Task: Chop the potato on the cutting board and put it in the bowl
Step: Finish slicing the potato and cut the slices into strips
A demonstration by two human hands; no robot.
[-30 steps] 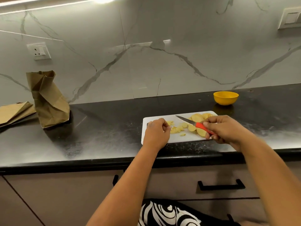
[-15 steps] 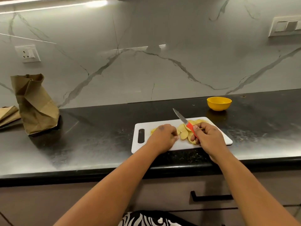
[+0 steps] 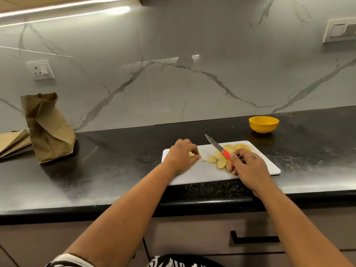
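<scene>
Far left of the frame there's a crumpled brown paper bag standing on the black stone bench, with a flat folded brown paper bag lying just beside it, neither doing anything for the job. Moving toward the middle, the left hand sits on the left part of the white plastic cutting board, fingers curled and pinching a small pale yellow potato piece against the board, so that grip is closed on the last little nub. Right next to it is the pile of thin yellow potato slices, fanned out across the middle and upper right of the board. The right hand has its grip wrapped around the orange handle of the small kitchen knife, blade tilted up and pointing to the upper left, off the board surface and not cutting at this instant. Looks to me like the chopping step is nearly wrapped up, just that end piece left. Next move probably needs the blade brought down on the nub with fingertips tucked clear, then scooping the slices over to the round yellow plastic bowl, which sits on the bench beyond the board's upper right corner, apart from it, and looks empty as far as I can tell.
</scene>
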